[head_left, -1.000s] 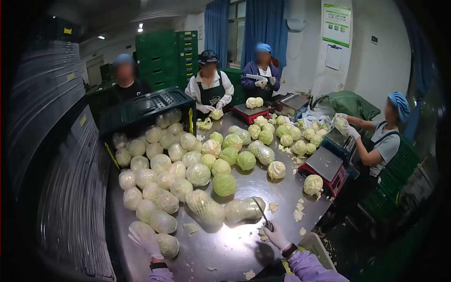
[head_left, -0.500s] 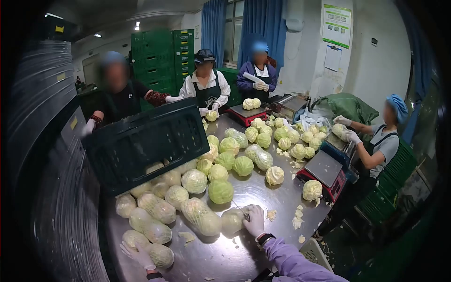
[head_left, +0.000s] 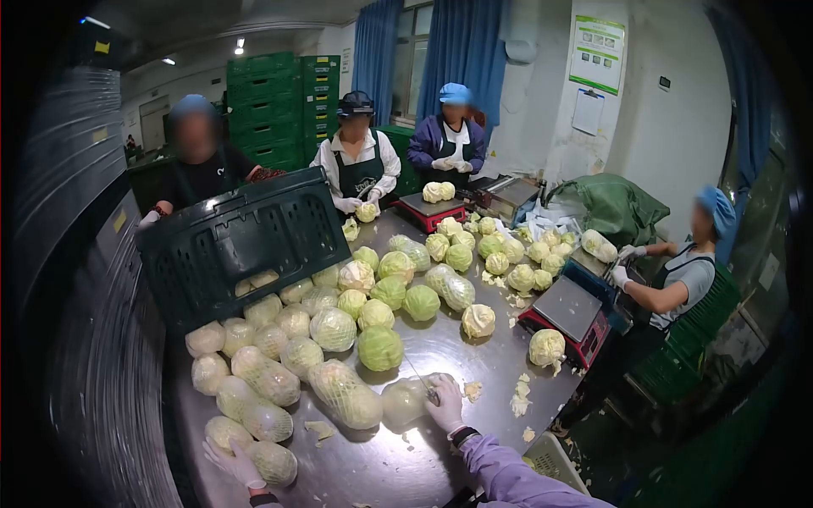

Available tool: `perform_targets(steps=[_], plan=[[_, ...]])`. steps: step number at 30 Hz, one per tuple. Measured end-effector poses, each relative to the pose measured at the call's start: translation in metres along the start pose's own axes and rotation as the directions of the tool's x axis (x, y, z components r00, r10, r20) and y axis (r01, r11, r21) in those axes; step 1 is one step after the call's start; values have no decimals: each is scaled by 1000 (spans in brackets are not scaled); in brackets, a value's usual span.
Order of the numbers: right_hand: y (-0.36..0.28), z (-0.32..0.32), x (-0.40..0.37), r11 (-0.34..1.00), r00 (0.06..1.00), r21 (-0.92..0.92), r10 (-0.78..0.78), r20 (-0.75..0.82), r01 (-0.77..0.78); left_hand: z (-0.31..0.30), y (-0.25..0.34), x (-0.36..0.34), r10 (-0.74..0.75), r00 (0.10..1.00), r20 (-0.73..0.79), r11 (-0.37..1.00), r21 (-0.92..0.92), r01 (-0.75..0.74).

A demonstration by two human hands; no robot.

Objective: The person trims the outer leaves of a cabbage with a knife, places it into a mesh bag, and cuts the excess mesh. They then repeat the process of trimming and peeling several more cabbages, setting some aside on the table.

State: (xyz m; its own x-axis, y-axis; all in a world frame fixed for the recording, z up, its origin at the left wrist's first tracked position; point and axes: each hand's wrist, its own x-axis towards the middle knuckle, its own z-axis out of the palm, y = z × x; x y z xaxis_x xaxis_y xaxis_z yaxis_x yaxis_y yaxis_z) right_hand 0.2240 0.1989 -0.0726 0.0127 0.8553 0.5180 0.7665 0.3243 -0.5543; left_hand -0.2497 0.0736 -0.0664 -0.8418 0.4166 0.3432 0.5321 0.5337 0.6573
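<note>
at the desk's (head_left: 356,467) near-left corner, left hand (head_left: 237,465) is touching cabbage (head_left: 273,463), fingers spread; right hand (head_left: 446,404) is gripping knife (head_left: 433,394).

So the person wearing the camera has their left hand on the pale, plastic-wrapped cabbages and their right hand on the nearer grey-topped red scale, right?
Almost! The right hand isn't on the grey-topped red scale: the head view shows it over the right end of a shiny, clear-plastic-wrapped cabbage bundle. The left hand is on the pale, plastic-wrapped cabbages, as you said.
</note>
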Motion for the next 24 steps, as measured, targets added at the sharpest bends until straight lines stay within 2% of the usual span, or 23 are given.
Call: perform_targets(steps=[19, 24], plan=[[-5, -4, 0, 995, 999, -94, -25, 20, 27, -3, 4, -3, -6, 1000, 21, 999, -51, 7], [2, 1, -1, 998, 1000, -57, -16, 20, 17, 5, -5, -3, 1, 1000, 6, 1000, -29, -1]])
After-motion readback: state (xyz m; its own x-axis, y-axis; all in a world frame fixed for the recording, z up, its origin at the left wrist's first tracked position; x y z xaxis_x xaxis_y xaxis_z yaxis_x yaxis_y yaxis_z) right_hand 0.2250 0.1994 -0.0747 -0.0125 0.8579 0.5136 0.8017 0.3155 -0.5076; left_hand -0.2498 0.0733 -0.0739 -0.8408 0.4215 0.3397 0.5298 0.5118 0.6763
